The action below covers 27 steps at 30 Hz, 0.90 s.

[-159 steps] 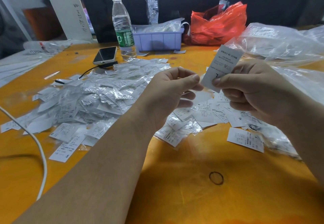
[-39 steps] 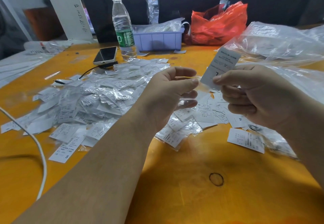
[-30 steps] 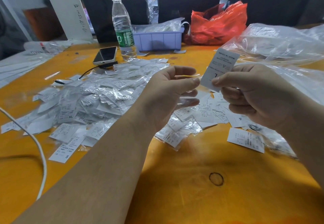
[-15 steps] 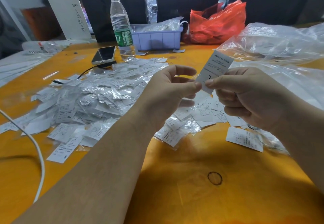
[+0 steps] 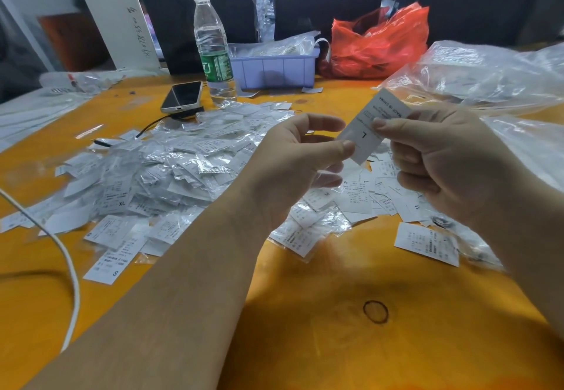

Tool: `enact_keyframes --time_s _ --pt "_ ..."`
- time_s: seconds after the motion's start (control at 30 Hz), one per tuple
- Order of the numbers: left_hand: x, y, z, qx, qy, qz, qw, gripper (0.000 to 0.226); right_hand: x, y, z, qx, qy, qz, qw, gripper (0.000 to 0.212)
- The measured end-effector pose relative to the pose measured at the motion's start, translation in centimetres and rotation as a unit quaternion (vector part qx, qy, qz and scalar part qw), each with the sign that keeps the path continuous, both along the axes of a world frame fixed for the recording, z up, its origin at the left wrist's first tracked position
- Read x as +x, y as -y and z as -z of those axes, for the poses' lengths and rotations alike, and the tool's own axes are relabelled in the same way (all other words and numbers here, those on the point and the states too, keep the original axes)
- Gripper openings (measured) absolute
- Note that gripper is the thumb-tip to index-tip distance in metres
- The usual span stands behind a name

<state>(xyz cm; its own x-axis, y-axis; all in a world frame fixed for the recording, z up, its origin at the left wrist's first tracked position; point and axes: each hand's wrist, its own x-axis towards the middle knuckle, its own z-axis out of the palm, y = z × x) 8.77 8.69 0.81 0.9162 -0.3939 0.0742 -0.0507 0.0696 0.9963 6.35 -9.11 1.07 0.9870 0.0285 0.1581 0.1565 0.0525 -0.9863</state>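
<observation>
White paper label (image 5: 361, 129) marked L, raised above the pile (image 5: 183, 163), is now pinched by the left hand (image 5: 293, 160) as well as the right hand (image 5: 442, 160), so bagging it looks next.

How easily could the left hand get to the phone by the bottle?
Probably yes: only the low heap of bagged labels lies between the left hand and the phone, nothing tall. But it pinches the L label with the right hand and would have to let go.
</observation>
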Motion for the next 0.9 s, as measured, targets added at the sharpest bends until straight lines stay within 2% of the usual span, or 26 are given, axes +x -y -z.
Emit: enact_keyframes --time_s 0.13,0.33,0.43,0.53,0.7,0.77,0.87,0.9 --pt "0.12 0.08 0.13 -0.001 0.003 -0.005 1.0 0.023 -0.22 -0.66 0.4 0.04 -0.004 0.038 0.998 0.037" --pt "0.11 0.2 0.22 -0.024 -0.009 -0.008 1.0 0.024 -0.26 -0.81 0.71 0.053 -0.018 0.058 0.997 0.019" --pt "0.02 0.27 0.09 -0.064 -0.033 -0.007 0.997 0.025 -0.28 -0.78 0.71 0.046 -0.023 0.074 0.996 0.011" --pt "-0.07 0.33 0.07 -0.095 -0.044 -0.004 0.995 0.028 -0.26 -0.89 0.75 0.048 -0.028 0.092 0.994 0.009" --pt "-0.04 0.37 0.23 -0.085 -0.025 -0.006 0.996 0.03 -0.24 -0.84 0.78 0.039 -0.03 0.098 0.994 0.008" --pt "0.06 0.35 0.32 -0.073 -0.017 -0.018 0.997 0.028 -0.21 -0.64 0.64 0.034 -0.025 0.082 0.996 0.017" --pt "0.23 0.37 0.41 -0.071 -0.014 -0.031 0.997 0.023 -0.16 -0.39 0.29 0.013 -0.025 0.042 0.999 0.042" --pt "0.27 0.36 0.4 -0.076 -0.016 -0.032 0.997 0.022 -0.14 -0.34 0.19 0.005 -0.025 0.028 0.999 0.043"
